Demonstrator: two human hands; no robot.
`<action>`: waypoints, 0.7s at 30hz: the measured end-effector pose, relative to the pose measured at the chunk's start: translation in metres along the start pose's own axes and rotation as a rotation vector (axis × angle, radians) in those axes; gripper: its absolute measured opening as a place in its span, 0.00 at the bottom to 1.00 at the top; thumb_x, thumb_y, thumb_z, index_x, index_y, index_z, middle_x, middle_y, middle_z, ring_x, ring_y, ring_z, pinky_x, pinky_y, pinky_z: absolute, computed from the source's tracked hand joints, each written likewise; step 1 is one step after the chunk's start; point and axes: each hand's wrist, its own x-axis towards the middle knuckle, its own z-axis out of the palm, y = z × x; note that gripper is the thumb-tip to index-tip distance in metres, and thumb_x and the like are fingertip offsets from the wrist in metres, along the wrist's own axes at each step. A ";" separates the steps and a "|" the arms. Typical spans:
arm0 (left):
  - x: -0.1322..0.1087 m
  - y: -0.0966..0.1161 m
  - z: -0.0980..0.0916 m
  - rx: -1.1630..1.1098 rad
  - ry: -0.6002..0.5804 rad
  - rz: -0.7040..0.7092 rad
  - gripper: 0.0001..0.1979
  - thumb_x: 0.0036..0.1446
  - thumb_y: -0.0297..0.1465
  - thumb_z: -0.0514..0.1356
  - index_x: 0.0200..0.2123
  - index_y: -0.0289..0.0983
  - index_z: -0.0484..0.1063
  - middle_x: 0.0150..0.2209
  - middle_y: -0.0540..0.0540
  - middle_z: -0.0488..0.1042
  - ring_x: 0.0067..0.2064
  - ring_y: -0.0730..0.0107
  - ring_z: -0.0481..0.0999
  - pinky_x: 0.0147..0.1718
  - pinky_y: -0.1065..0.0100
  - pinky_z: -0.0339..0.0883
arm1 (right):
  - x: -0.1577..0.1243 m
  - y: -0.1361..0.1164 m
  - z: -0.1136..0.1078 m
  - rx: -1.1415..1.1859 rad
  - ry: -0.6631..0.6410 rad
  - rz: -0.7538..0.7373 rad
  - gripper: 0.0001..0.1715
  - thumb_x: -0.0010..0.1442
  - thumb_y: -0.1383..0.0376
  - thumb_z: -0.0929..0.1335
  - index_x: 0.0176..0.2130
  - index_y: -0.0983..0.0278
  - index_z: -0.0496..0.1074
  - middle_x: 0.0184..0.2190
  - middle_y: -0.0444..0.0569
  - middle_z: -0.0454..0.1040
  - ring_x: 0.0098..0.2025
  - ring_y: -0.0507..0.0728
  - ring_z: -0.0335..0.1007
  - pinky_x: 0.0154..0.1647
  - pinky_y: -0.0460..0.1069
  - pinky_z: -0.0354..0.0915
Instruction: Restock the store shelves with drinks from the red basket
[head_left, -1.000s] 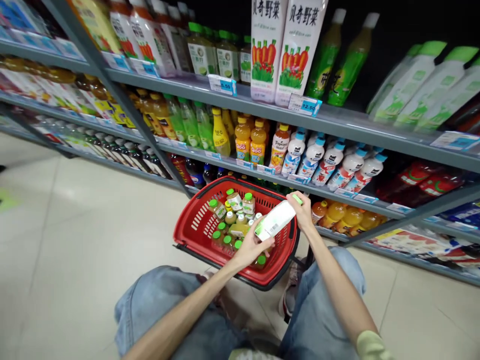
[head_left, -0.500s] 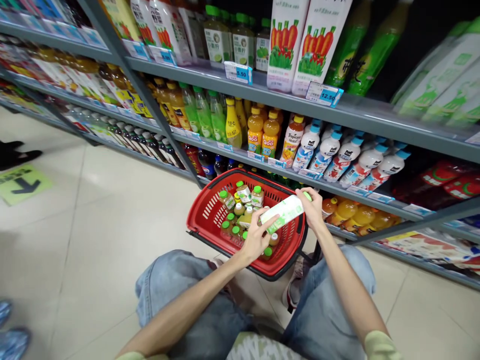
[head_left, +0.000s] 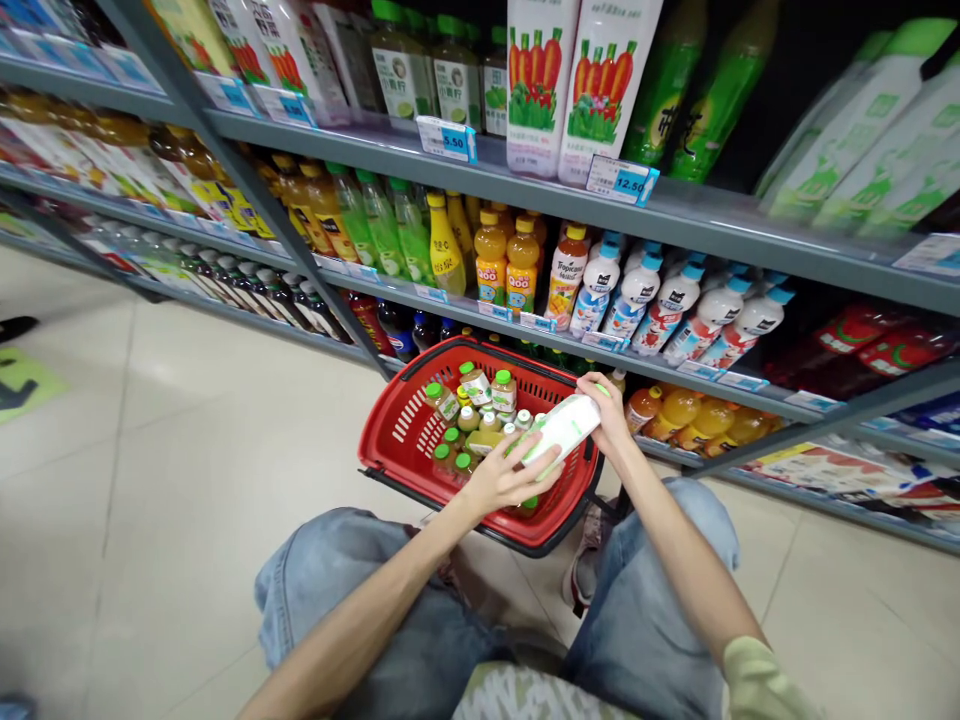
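Note:
Both my hands hold one white bottle [head_left: 564, 432] with green print, tilted above a red shopping basket [head_left: 386, 440]. My left hand [head_left: 504, 478] is closed around its lower end, fingers spread along the side. At the other end, my right hand [head_left: 606, 408] grips the bottle by its green cap. Several small green-capped bottles [head_left: 442, 402] lie and stand inside the basket, some with white caps among them. My left hand and the bottle hide part of the basket's contents.
Shelves [head_left: 450, 295] of drinks run across the front, with carton drinks [head_left: 541, 110] and price tags [head_left: 448, 140] on the upper board. Similar white bottles [head_left: 877, 130] lean at upper right. My knees [head_left: 330, 570] flank the basket. A green floor sticker [head_left: 26, 385] lies left.
The bottle has been turned about its length, so a plainer white side with less print faces up. My left fingers have spread along it. The whole view has shifted slightly.

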 end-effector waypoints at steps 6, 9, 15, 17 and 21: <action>-0.002 -0.001 0.002 0.047 -0.027 -0.007 0.08 0.66 0.34 0.62 0.45 0.47 0.81 0.50 0.40 0.82 0.61 0.50 0.75 0.65 0.35 0.60 | 0.001 0.002 0.001 0.002 0.011 -0.008 0.24 0.37 0.55 0.80 0.30 0.61 0.70 0.22 0.39 0.69 0.22 0.50 0.63 0.24 0.46 0.59; -0.006 -0.008 0.001 0.140 0.083 0.138 0.14 0.67 0.28 0.59 0.49 0.50 0.80 0.52 0.43 0.81 0.59 0.55 0.77 0.62 0.43 0.69 | 0.002 0.000 0.004 -0.011 0.005 -0.012 0.25 0.36 0.55 0.80 0.30 0.61 0.70 0.22 0.39 0.69 0.22 0.50 0.62 0.23 0.45 0.56; -0.003 -0.016 -0.003 0.583 0.351 0.507 0.31 0.64 0.16 0.53 0.63 0.50 0.71 0.63 0.43 0.73 0.69 0.53 0.64 0.59 0.55 0.73 | 0.005 -0.008 0.006 -0.002 -0.103 -0.076 0.23 0.39 0.56 0.81 0.30 0.63 0.72 0.23 0.39 0.67 0.25 0.50 0.62 0.26 0.45 0.57; 0.000 -0.013 -0.005 0.583 0.363 0.494 0.33 0.63 0.15 0.53 0.66 0.49 0.68 0.65 0.42 0.69 0.71 0.51 0.62 0.59 0.55 0.73 | 0.004 -0.011 0.004 0.015 -0.124 -0.079 0.23 0.40 0.57 0.81 0.31 0.63 0.74 0.25 0.39 0.69 0.26 0.50 0.63 0.26 0.44 0.57; 0.004 -0.009 -0.009 0.493 0.401 0.433 0.35 0.64 0.15 0.52 0.69 0.49 0.63 0.67 0.40 0.65 0.69 0.52 0.64 0.61 0.51 0.71 | 0.003 -0.018 -0.003 0.059 -0.193 -0.063 0.26 0.41 0.57 0.82 0.39 0.63 0.78 0.32 0.44 0.77 0.33 0.52 0.71 0.33 0.45 0.64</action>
